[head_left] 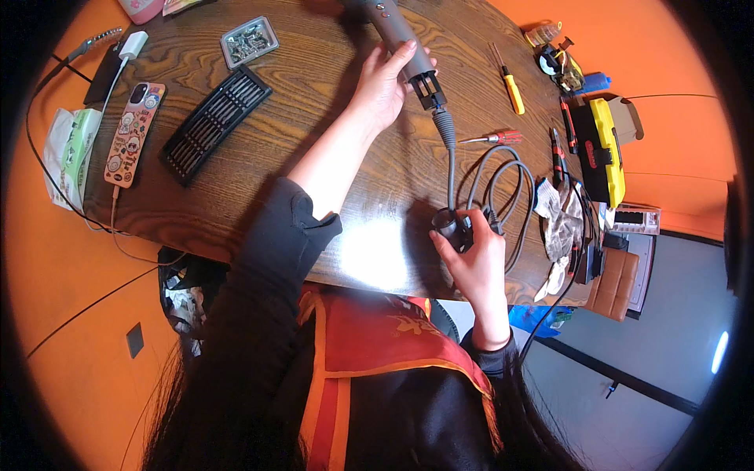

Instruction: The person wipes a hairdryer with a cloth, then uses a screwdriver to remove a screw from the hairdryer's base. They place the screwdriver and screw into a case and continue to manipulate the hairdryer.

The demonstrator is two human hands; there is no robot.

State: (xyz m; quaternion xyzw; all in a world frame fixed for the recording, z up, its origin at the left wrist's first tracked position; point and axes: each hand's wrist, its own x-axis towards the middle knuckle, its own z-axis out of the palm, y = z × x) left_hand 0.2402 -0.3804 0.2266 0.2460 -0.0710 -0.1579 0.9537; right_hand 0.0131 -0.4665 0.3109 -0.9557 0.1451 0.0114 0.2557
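My left hand grips a grey cylindrical handle raised at the top centre. Its lower end shows exposed dark inner parts, from which a ribbed cord runs down. Closed around a short black hollow piece near the table's front edge is my right hand, thumb and fingers on its sides, with loops of grey cable beside it. A red screwdriver lies just right of the cord.
On the wooden table are a bit case, small tray of screws, phone, tissue pack, yellow screwdriver, yellow-black toolbox, pliers and gloves. Orange walls flank it.
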